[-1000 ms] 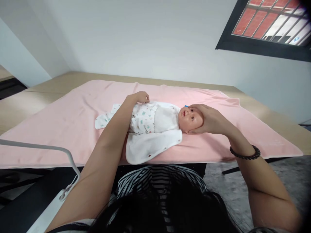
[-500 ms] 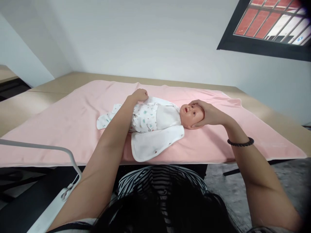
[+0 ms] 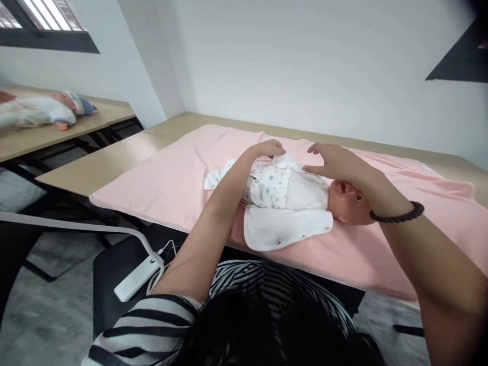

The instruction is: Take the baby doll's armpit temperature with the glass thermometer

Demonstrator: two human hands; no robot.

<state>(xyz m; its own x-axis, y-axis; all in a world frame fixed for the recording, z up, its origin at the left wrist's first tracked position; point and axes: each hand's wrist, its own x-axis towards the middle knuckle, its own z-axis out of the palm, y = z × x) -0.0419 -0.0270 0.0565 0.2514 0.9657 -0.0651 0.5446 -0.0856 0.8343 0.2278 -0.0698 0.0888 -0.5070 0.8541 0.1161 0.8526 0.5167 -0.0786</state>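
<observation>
A baby doll (image 3: pixel 348 206) lies on its back on a pink blanket (image 3: pixel 171 188), its head towards the right. It wears patterned white pants (image 3: pixel 269 188) and a white baby jacket (image 3: pixel 287 229), whose near flap is spread out on the blanket. My left hand (image 3: pixel 269 148) is closed at the doll's far side and pinches the far edge of the jacket. Over the chest and just above the head hovers my right hand (image 3: pixel 337 161), open, thumb and fingers apart with nothing between them. The top of the doll's head is partly hidden behind my right wrist.
The blanket covers most of a wooden table (image 3: pixel 148 145) against a white wall. Another doll (image 3: pixel 49 109) lies on a second table at left. A white power bank (image 3: pixel 137 277) with a cable rests on a black chair (image 3: pixel 109 272) beside my left arm.
My right hand has let go of the doll's head and moved left over its chest, opening. My left hand stays by the jacket's far edge. The view has swung left.
</observation>
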